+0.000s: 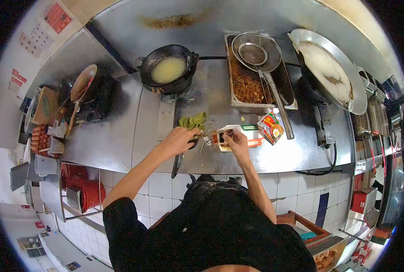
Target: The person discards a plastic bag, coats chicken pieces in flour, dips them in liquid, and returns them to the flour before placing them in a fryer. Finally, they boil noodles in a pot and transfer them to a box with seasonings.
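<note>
My left hand point(178, 141) is closed around what look like scissors point(206, 134), with a dark handle below the fingers and thin blades pointing right. My right hand point(237, 144) pinches a small dark sachet point(222, 137) at the blade tips. Beneath and beside it lies an opened white, red and green packet point(255, 137). A red and yellow instant noodle packet point(271, 128) rests further right on the steel counter point(107, 131). Just beyond my left hand sits a crumpled green cloth or leaf point(193, 121), with a fork point(211, 120) beside it.
A black wok point(147, 72) with pale yellowish liquid stands at the back. Strainers point(267, 43) lie across a steel tray point(233, 102) of brown fried bits. A wide pan point(354, 86) with whitish contents is at the right. Another pan point(83, 84) stands left, near a sausage stack point(39, 138).
</note>
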Demonstrator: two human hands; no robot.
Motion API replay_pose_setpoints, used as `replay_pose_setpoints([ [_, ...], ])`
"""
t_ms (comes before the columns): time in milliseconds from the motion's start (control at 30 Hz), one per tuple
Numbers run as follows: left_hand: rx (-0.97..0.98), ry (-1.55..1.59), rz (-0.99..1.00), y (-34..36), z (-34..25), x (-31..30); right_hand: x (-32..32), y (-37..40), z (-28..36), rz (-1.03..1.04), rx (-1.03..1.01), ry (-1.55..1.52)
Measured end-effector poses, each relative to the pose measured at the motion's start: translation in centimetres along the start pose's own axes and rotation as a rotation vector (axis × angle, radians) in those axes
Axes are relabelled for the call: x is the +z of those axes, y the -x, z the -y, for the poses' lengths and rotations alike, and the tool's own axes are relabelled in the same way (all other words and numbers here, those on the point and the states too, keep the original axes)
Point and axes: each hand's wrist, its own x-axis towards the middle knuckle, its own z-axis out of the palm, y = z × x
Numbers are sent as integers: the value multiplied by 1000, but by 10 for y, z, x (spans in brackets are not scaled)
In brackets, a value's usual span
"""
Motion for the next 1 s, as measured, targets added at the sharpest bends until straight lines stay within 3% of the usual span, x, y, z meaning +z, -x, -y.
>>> replay_pose_setpoints([
  [133,61,-37,-108,-5,1,6,0,-4,-9,-6,-33,72],
  [233,1,-38,1,-9,-2,1,-2,-10,-16,2,-55,110],
  [433,95,-47,-115,-10,8,14,-1,-19,-23,9,-85,309],
  [567,64,-71,-57,-9,7,11,8,-18,-4,19,-88,317],
  [633,134,-26,-190,-7,11,13,12,-18,-1,37,-70,362],
  [700,100,-21,-132,-8,10,10,19,-17,-1,32,-186,450],
  [800,71,-17,-70,-9,10,9,20,-18,5,53,-92,476],
  [867,76,-17,-57,-10,15,13,21,-21,-1,60,-144,503],
  [933,169,-12,-230,-12,19,19,25,-21,-1,67,-195,532],
  [1000,88,-32,-123,-12,14,12,30,-21,0,49,-149,502],
])
